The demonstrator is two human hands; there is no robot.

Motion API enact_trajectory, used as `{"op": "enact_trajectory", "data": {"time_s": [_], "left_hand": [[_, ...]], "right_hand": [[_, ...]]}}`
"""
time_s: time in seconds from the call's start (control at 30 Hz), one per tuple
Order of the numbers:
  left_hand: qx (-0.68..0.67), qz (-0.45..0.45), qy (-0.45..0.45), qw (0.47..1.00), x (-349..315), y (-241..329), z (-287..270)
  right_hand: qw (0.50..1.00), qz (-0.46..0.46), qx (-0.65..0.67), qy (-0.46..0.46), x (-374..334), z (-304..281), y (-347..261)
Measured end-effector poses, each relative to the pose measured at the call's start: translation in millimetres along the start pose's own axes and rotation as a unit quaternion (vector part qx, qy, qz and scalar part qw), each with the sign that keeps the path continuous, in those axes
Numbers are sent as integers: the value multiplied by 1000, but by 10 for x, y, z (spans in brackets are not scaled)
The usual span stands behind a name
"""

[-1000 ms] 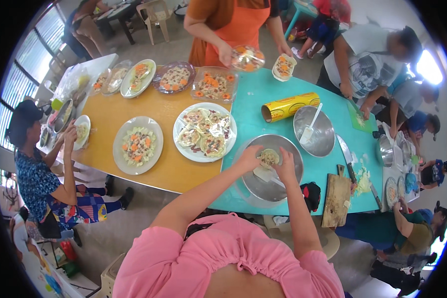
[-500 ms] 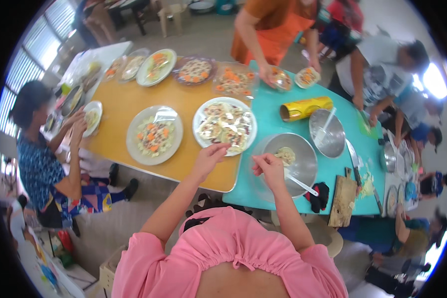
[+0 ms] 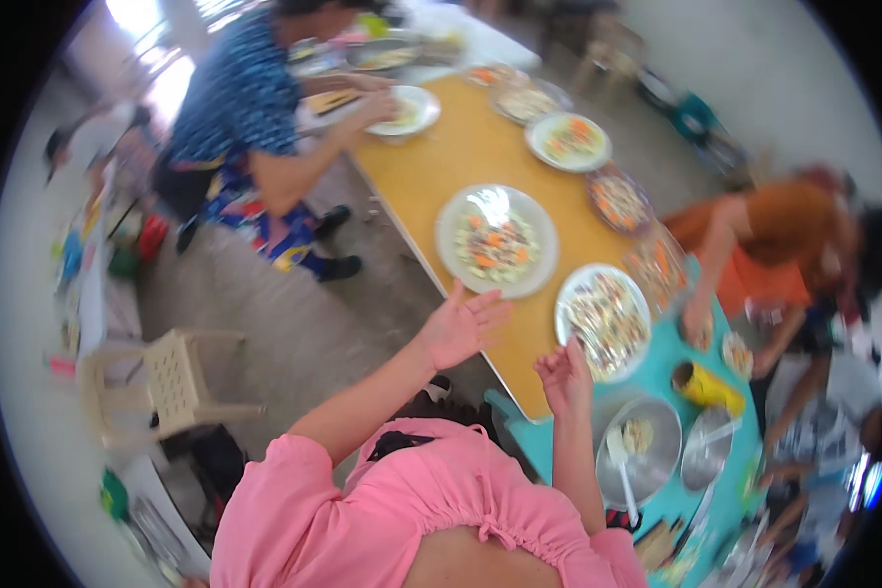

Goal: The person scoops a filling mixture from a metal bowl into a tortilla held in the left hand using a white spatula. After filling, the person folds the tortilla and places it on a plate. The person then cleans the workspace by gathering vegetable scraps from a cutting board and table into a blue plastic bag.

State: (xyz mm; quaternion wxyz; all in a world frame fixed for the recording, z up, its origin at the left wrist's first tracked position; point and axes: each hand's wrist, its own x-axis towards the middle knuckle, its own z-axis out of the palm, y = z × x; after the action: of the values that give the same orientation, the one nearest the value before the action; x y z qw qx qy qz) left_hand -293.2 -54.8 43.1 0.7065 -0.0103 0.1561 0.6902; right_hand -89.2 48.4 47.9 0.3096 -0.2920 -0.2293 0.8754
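My left hand (image 3: pixel 465 321) is open with fingers spread, just in front of a white plate (image 3: pixel 448 245) of pale pieces topped with orange bits under shiny clear wrap. My right hand (image 3: pixel 564 382) has its fingers curled together beside the near left rim of a second wrapped white plate (image 3: pixel 562 312) of food. Whatever is inside those fingers, if anything, is hidden. Close to the right hand stands a metal mixing bowl (image 3: pixel 662 412) with a pale lump of food (image 3: pixel 638 436) and a white spoon (image 3: pixel 622 461) in it.
A yellow roll (image 3: pixel 708 388) and a smaller metal bowl (image 3: pixel 704 453) lie on the turquoise table (image 3: pixel 539 451). Several dishes line the far edge of the yellow table (image 3: pixel 402 176). A seated person (image 3: pixel 255 108) holds a plate. A plastic chair (image 3: pixel 171 387) stands left.
My view has swung left, so the tables appear shifted right and turned. My left hand has opened from a pinch and spread its fingers. The right hand is now nearer the wrapped plate.
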Motion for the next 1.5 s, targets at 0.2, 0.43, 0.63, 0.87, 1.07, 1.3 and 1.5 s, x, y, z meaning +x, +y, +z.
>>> {"op": "enact_trajectory", "data": {"time_s": [0.2, 0.43, 0.63, 0.87, 1.07, 1.3, 1.5], "left_hand": [[-6, 174, 82, 981, -816, -38, -239], [-50, 306, 155, 938, -1728, -446, -343], [-66, 389, 141, 908, -2262, -504, -319], [-60, 459, 215, 860, -2717, -244, -281], [-33, 596, 306, 741, -3801, 247, -277], [-51, 698, 290, 653, -5163, 687, -695], [-81, 732, 286, 614, -5487, 1147, -696]], "right_hand": [[990, 96, -83, -57, 165, 328, 208], [957, 173, -170, -161, 43, 674, 747], [918, 220, -226, -239, -199, 933, 1137], [643, -163, -562, -494, -882, 1796, 2038], [492, -213, -568, -624, -1641, 2513, 3172], [417, -217, -552, -689, -2078, 3170, 4120], [427, -173, -514, -723, -1963, 3774, 4763]]}}
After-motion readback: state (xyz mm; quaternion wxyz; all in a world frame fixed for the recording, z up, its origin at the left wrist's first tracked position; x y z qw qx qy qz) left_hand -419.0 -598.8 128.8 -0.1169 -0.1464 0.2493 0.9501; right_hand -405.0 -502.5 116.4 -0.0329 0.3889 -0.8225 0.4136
